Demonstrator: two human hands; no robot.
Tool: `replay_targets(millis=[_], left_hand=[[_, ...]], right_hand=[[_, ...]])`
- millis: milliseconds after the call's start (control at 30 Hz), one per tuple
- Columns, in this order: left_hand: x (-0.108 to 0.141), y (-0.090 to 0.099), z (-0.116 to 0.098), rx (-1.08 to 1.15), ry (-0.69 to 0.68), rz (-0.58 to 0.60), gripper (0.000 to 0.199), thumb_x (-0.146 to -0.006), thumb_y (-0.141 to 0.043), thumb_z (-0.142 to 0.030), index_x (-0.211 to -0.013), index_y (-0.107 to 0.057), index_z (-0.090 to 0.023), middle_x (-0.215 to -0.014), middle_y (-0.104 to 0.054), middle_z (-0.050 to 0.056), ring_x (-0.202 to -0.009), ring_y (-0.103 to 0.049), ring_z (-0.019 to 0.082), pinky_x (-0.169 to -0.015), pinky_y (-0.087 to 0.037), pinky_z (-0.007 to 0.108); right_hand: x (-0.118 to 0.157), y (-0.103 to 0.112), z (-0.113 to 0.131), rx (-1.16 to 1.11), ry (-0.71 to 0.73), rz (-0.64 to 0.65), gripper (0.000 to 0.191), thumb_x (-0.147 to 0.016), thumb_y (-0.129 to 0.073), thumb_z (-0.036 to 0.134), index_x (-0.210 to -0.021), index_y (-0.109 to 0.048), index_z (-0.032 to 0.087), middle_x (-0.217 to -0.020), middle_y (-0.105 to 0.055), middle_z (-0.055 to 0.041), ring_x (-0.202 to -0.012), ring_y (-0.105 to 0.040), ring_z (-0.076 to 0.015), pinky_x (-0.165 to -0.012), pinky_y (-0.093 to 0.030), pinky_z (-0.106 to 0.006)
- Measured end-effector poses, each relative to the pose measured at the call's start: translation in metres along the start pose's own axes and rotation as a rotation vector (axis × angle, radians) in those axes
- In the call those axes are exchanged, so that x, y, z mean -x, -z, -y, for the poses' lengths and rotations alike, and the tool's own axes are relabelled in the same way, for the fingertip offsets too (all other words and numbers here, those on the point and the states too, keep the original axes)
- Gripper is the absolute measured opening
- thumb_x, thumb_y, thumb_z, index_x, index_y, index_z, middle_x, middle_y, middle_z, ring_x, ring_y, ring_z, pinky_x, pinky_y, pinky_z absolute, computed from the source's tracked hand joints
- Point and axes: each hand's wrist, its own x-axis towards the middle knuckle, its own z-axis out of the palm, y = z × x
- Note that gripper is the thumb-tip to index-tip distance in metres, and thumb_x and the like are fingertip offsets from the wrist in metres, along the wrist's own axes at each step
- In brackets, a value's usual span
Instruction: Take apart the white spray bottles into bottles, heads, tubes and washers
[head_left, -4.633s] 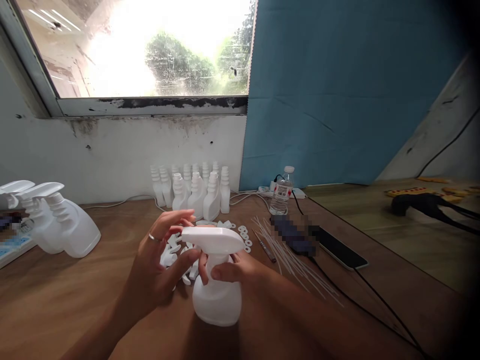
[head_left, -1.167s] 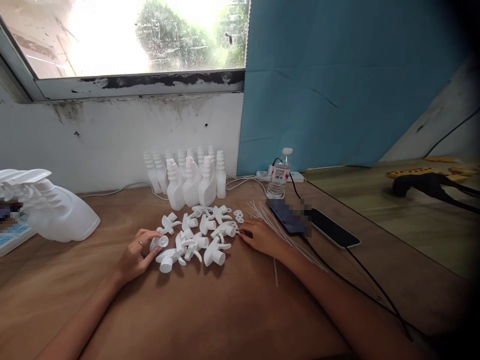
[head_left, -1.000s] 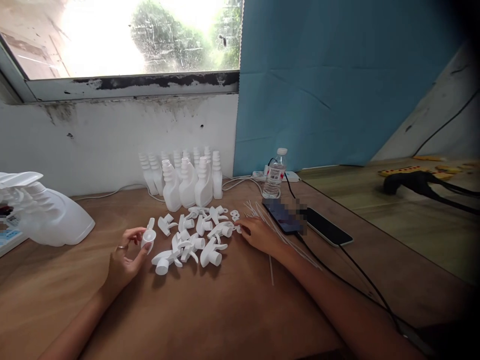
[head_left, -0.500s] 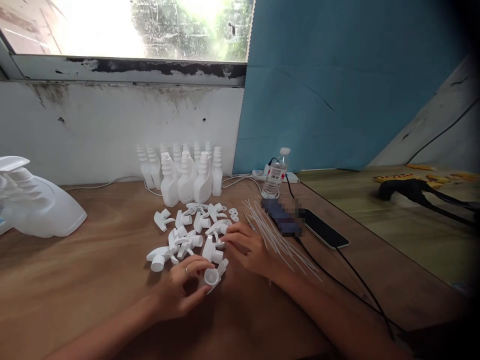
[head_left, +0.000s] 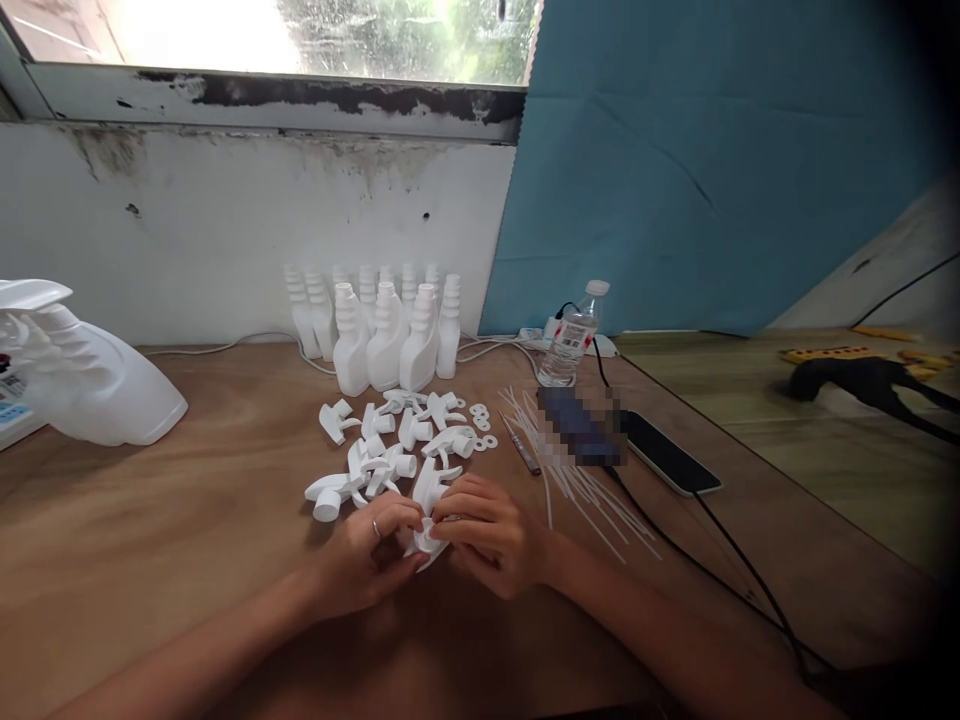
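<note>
A white spray head (head_left: 427, 538) is gripped between the thumb and fingers of my left hand (head_left: 367, 555), its round collar facing up. My right hand (head_left: 487, 530) has its fingers bent over that collar; whether a small part is between its fingertips is hidden. Just beyond both hands lies a loose pile of white spray heads (head_left: 367, 460). Several small white rings (head_left: 480, 415) are at the pile's right edge. A pen-like tool (head_left: 523, 452) and a spread of thin white tubes (head_left: 581, 485) lie to the right.
Several white bottles (head_left: 386, 340) stand at the back near the wall. A clear water bottle (head_left: 571, 345), a phone (head_left: 671, 450) and black cables are on the right. Large white spray bottles (head_left: 112, 385) appear at the left edge of the wooden table (head_left: 165, 540).
My right hand has come down from the pile to the spray head in my left hand, its fingers now at the collar. The view has shifted slightly.
</note>
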Motion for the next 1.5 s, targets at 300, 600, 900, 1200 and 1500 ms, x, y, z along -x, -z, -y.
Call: replay_targets(millis=[300,600,900,1200,1500], left_hand=[[-0.003,0.001,0.0,-0.249,-0.141,0.074,0.031,-0.083,-0.063,-0.022,-0.113,-0.055,-0.02,-0.106,-0.064,0.011,-0.094,-0.058,0.023,-0.083,-0.049,0.038],[-0.004,0.002,-0.003,-0.281,-0.212,0.076,0.015,-0.088,-0.053,-0.012,-0.101,-0.059,-0.018,-0.092,-0.065,0.009,-0.081,-0.058,0.018,-0.069,-0.048,0.029],[-0.002,0.001,-0.006,-0.295,-0.327,0.077,0.016,-0.086,-0.054,-0.01,-0.099,-0.057,-0.018,-0.083,-0.062,0.009,-0.078,-0.056,0.019,-0.067,-0.047,0.031],[-0.003,0.002,-0.005,-0.356,-0.245,0.108,0.018,-0.089,-0.048,-0.012,-0.104,-0.055,-0.018,-0.091,-0.059,0.008,-0.079,-0.052,0.016,-0.07,-0.044,0.028],[-0.004,0.004,-0.005,-0.291,-0.216,0.155,0.012,-0.091,-0.044,-0.012,-0.096,-0.054,-0.017,-0.085,-0.055,0.007,-0.076,-0.049,0.016,-0.067,-0.041,0.027]], right_hand=[[-0.001,0.003,0.003,0.021,-0.041,0.103,0.022,-0.079,-0.057,0.011,-0.099,-0.059,0.019,-0.101,-0.065,-0.0086,-0.097,-0.057,-0.0206,-0.085,-0.048,-0.038],[-0.001,-0.002,0.005,-0.091,-0.032,0.095,0.021,-0.085,-0.051,0.007,-0.102,-0.061,0.016,-0.103,-0.064,-0.0117,-0.103,-0.055,-0.0211,-0.089,-0.05,-0.04],[0.0,0.0,0.007,-0.216,-0.059,0.081,0.028,-0.083,-0.043,-0.001,-0.09,-0.064,0.016,-0.106,-0.06,-0.0117,-0.106,-0.053,-0.0198,-0.091,-0.048,-0.039],[0.0,0.009,0.0,-0.28,-0.223,-0.081,0.024,-0.086,-0.046,0.007,-0.091,-0.067,0.018,-0.101,-0.059,-0.0105,-0.093,-0.059,-0.0182,-0.08,-0.051,-0.035],[0.033,0.068,-0.073,0.499,-0.858,0.039,0.023,-0.083,-0.047,0.011,-0.088,-0.068,0.018,-0.091,-0.07,-0.0079,-0.088,-0.063,-0.0217,-0.081,-0.043,-0.032]])
